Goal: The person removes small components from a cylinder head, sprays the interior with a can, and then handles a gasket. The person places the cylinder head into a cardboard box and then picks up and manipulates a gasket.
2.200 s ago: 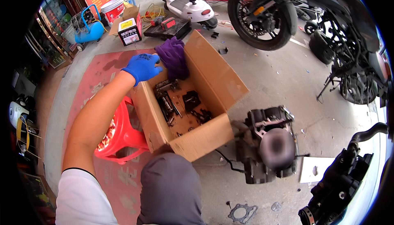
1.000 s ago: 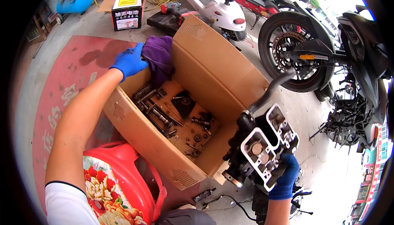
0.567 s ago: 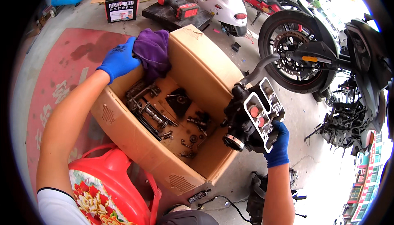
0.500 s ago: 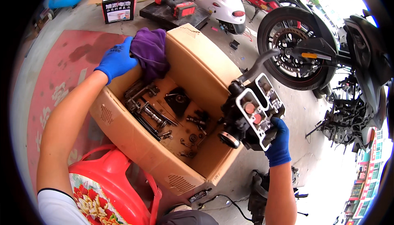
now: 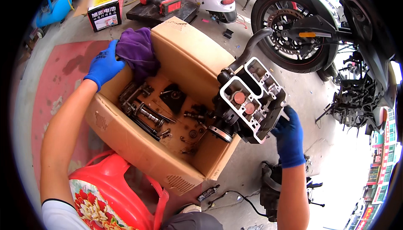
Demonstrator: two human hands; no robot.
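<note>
Meeting the rim of the box [image 5: 145,148] beside the cloth [image 5: 136,49], the left hand [image 5: 105,64] keeps its grip unreadable. The right hand [image 5: 289,137] bends its fingers at the cylinder head [image 5: 250,100], hold unclear. The cylinder head, just left of that hand, perhaps leans on the box, masking one end. Below, the right forearm [image 5: 293,196] cuts across the engine [image 5: 270,186].

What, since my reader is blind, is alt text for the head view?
Gloved right hand at an engine part by the right end of a cardboard box of metal pieces; gloved left hand at the box, by a purple cloth.
</note>
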